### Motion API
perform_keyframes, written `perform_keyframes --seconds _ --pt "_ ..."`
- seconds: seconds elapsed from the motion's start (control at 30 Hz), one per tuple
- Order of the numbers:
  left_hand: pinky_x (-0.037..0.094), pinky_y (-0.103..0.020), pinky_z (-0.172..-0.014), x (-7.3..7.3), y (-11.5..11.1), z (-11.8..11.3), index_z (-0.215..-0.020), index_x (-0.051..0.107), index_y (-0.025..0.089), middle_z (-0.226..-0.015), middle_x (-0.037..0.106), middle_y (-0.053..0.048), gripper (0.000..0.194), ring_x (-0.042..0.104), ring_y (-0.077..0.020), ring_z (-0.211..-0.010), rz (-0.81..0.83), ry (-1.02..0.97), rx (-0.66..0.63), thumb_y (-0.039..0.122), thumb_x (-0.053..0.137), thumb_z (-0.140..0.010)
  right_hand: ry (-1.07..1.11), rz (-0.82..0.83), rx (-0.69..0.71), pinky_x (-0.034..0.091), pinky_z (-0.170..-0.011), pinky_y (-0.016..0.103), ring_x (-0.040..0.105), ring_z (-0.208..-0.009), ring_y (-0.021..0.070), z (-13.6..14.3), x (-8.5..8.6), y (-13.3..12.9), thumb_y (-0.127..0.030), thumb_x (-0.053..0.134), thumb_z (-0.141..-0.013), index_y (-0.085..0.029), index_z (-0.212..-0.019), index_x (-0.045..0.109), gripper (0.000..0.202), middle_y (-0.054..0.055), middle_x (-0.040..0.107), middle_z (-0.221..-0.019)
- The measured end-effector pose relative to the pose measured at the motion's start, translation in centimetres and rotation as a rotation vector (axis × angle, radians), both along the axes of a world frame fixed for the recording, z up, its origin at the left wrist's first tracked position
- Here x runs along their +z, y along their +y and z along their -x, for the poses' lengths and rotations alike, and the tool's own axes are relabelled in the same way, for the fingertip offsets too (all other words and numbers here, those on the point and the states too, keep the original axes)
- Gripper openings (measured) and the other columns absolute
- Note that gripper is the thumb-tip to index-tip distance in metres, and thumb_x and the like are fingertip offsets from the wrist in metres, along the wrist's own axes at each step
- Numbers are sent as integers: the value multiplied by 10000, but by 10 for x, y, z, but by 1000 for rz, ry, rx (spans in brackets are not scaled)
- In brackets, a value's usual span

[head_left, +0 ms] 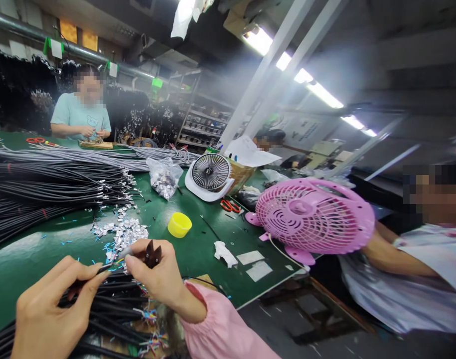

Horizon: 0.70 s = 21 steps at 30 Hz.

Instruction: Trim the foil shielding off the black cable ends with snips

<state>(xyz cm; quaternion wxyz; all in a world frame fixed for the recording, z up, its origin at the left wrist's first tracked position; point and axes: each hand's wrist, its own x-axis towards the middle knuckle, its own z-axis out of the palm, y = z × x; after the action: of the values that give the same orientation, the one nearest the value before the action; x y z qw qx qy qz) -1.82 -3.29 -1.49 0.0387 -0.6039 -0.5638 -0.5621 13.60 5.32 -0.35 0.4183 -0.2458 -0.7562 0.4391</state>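
Observation:
My left hand (59, 304) pinches a black cable (105, 268) near its stripped end, where thin coloured wires (119, 261) show. Close on the right, my right hand (156, 271) is closed around a small dark cutting tool (152, 253), whose pointed tips stick up between thumb and fingers. A grey piece (124, 253) at the fingertips of the right hand meets the coloured wires. Below both hands lies a bundle of black cables (115, 311) with coloured wire ends. Beyond them is a heap of white and blue scraps (126, 234).
On the green table (198, 254) stand a yellow ring (179, 225), a white fan (210, 174), a pink fan (310, 217) and orange scissors (230, 206). Black cables (56, 184) fill the left. One person (80, 114) sits across; another (407, 264) is at right.

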Motion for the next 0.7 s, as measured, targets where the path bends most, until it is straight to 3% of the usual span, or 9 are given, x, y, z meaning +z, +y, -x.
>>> perform_keyframes --seconds 0.17,0.3,0.43,0.5,0.63,0.7 --pt "304 -203 -400 -3 -4 0 -714 650 266 -590 496 99 137 422 -69 -444 -41 85 57 283 686 -845 -4 117 -38 267 -455 242 357 -493 95 -1 0 -1 -322 574 -716 -209 -546 437 245 -35 415 -517" --pt "308 -201 -398 -4 -5 0 -720 646 269 -594 489 98 132 423 -70 -442 -41 82 50 279 681 -847 -47 73 -33 206 -455 253 297 -482 80 0 2 -3 -292 538 -711 -211 -508 366 278 -44 351 -495" --pt "305 -200 -395 -6 -2 -1 -731 660 273 -592 497 96 113 436 -67 -446 -29 76 44 289 683 -840 -43 90 -20 238 -466 243 342 -491 83 -2 4 -2 -282 551 -710 -195 -530 473 214 -39 408 -510" --pt "340 -183 -409 -5 -1 -1 -724 668 273 -603 524 94 124 461 -64 -446 -13 62 8 302 679 -844 -43 230 -3 277 -474 228 369 -494 79 -2 5 0 -286 594 -676 -184 -551 553 166 -42 444 -517" --pt "469 -140 -515 0 2 1 -755 698 288 -650 612 88 155 567 -67 -485 64 11 -132 350 635 -883 -65 678 65 305 -440 194 412 -442 69 0 6 6 -243 594 -577 -173 -613 672 111 -50 514 -479" --pt "473 -124 -505 2 2 2 -781 711 297 -675 649 87 148 611 -70 -528 89 6 -141 373 635 -882 -53 733 81 285 -413 185 418 -433 70 1 8 7 -227 587 -571 -175 -598 649 85 -47 529 -473"
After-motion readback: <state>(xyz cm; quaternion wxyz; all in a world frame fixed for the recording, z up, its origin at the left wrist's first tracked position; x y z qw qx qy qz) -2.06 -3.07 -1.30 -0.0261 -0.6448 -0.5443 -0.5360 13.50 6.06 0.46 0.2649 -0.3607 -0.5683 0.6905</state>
